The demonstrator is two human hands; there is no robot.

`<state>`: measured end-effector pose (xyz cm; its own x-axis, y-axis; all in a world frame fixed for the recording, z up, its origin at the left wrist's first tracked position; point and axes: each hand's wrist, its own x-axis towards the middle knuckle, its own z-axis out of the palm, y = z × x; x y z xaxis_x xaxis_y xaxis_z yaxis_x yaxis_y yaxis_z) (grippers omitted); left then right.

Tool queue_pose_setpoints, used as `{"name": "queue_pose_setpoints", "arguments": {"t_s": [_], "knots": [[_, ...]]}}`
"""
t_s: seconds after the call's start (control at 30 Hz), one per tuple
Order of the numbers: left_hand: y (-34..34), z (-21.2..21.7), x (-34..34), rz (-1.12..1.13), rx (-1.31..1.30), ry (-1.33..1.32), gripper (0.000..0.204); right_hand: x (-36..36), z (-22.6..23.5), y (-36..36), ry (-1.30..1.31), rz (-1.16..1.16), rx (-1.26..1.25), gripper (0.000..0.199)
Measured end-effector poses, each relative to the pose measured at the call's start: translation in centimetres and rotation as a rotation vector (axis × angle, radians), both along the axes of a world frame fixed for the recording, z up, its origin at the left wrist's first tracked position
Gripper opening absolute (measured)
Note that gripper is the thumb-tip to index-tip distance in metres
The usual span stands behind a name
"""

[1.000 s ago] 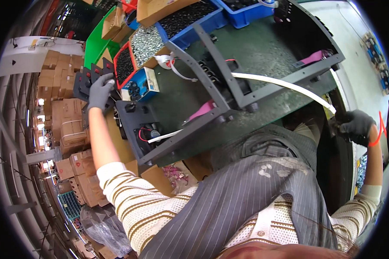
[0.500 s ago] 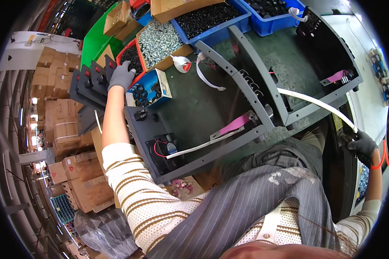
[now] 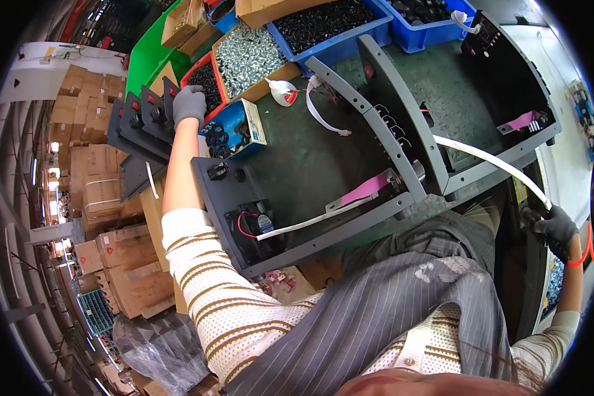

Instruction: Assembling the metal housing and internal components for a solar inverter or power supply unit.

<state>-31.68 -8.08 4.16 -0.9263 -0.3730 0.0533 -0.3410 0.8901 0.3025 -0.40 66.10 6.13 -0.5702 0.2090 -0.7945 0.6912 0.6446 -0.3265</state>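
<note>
The left hand (image 3: 190,103), gloved with fingers curled together, is laid on the upright dark panels (image 3: 138,122), while a white cable (image 3: 492,164) is gripped by the right hand (image 3: 556,228).

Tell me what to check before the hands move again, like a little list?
1. Left hand on the stacked dark panels: ok, the gloved hand rests at their top edge.
2. Right hand gripping the white flat cable: ok, it is closed around the cable's end.
3. Cable free of snags: cannot tell, its far end disappears behind the grey frame.
4. Blue box of black knobs within reach: ok, it sits just beside the left hand.
5. Fan panel steady on the bench edge: cannot tell.
</note>
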Motion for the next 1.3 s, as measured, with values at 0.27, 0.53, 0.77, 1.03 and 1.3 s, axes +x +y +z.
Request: {"name": "queue_pose_setpoints", "arguments": {"t_s": [0.27, 0.53, 0.77, 1.03, 1.3], "knots": [[-0.9, 2.2, -0.2, 0.177, 1.281, 0.25, 0.033, 0.4, -0.7, 0.6, -0.017, 0.031, 0.05, 0.066], [-2.9, 5.5, 2.3, -0.072, 2.161, 0.218, 0.024, -0.7, -0.4, -0.7, -0.234, 0.085, 0.058, 0.049], [1.9, 9.3, 6.1, -0.386, 2.322, -0.238, 0.027, 1.3, -2.4, 0.8, -0.175, -0.439, -0.674, 0.042], [19.3, 15.2, 17.1, -0.285, 1.579, -0.093, 0.035, 3.7, 3.6, 1.3, -0.184, -0.249, -0.46, 0.03], [28.1, 13.5, 26.2, -0.544, 1.184, -1.131, 0.032, 6.0, 9.3, -2.8, 0.147, -0.089, -0.395, 0.048]]}}
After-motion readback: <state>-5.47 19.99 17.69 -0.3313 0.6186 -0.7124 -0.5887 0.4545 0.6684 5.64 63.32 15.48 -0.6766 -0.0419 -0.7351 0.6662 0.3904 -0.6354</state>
